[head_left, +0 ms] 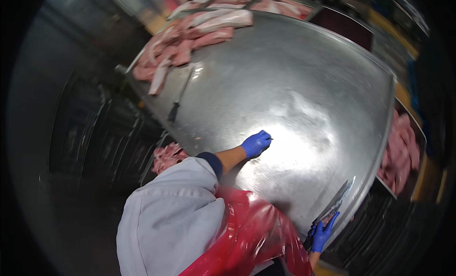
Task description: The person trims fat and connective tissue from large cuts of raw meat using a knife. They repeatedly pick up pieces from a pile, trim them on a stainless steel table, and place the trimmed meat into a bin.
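My left hand, in a blue glove, is closed low over the middle of the metal table. Whatever its fingers may hold is hidden, though a small dark spot shows at their tips. By the table's right edge my right hand, gloved in blue too, has thumb and fingers around some pinkish meat scraps. Close beside it lies a knife, its blade pointing away from me along the edge and its dark handle next to the hand.
Long pale-pink cuts of meat are heaped at the far left corner. A second long thin tool with a dark handle lies near the left edge. Meat-filled containers stand beyond the right edge; more meat pieces show at the left.
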`<action>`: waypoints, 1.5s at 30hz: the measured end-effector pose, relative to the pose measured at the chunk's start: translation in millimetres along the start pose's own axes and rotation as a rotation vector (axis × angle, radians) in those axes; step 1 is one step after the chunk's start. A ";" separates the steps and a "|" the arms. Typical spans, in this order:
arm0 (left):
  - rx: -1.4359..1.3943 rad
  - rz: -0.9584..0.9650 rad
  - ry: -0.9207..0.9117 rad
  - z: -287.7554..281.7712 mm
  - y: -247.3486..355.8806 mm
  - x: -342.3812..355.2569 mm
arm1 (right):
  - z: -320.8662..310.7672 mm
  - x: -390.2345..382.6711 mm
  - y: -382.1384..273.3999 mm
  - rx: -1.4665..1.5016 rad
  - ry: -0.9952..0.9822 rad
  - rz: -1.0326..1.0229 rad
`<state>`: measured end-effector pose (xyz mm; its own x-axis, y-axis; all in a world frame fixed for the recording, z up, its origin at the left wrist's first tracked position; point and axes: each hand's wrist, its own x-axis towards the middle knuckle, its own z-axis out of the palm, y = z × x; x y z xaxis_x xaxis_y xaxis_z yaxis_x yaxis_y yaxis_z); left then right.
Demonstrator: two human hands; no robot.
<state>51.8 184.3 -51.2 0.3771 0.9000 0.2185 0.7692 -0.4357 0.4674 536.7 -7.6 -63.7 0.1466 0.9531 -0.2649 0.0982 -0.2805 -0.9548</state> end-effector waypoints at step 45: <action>0.251 -1.457 0.287 -391.4 -612.8 -292.8 | 430.6 157.9 -100.9 -0.041 -0.125 0.264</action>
<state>-731.9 191.0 -66.3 -0.8616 0.4918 -0.1255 0.4477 0.8529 0.2686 126.1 220.3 -67.1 0.0498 0.8525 -0.5203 0.1130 -0.5225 -0.8451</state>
